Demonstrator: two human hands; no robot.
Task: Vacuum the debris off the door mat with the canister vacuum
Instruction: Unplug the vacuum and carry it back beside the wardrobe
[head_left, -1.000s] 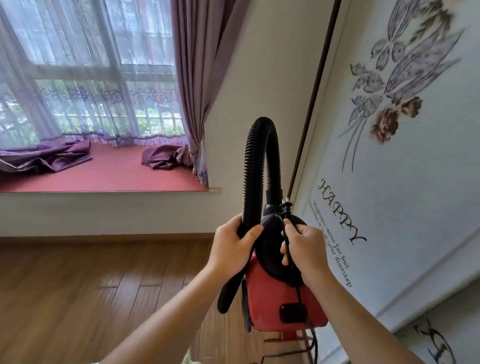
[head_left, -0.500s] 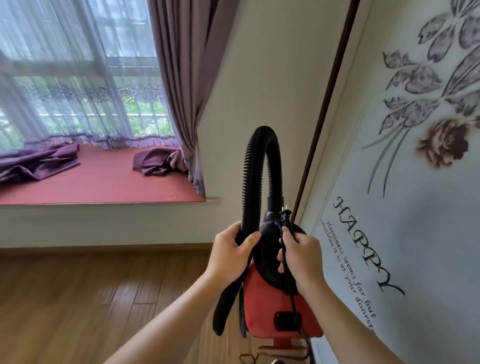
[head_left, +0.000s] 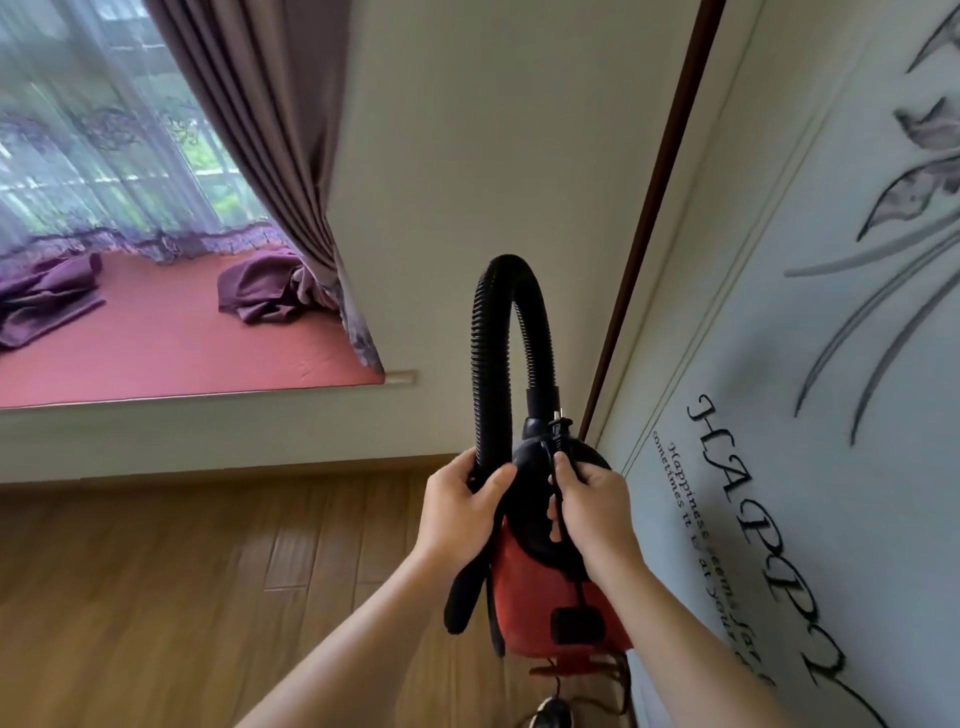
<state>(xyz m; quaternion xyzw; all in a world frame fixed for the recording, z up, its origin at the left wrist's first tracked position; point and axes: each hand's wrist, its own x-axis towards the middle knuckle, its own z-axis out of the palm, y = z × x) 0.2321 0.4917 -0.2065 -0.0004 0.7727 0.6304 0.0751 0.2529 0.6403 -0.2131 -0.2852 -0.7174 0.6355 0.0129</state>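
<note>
Hanging between both hands, off the floor: canister vacuum, smooth red plastic body, black domed top, long axis upright, red end down. Ribbed black hose leaves the top and arches above the hands in an inverted U. Its smooth tapered end hangs below the left hand, which is curled round it. Right hand pinches the black cord against the dome. Wood-plank floor below; lettered wall panel beside the right hand.
</note>
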